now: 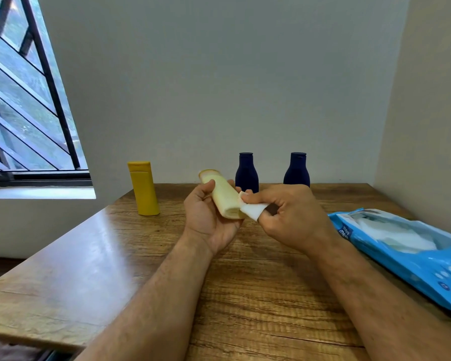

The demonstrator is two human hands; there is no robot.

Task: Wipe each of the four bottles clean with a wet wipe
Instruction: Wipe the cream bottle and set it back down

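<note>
Wooden table [115, 256] carries a yellow bottle [143, 188] standing upright at the back left, two dark blue bottles [246, 173] [296, 170] upright along the far edge, and a blue wipes pack [406, 254] lying right.

Soft daylight from window [24, 87]; glare on table [94, 246]; edges warped.
</note>
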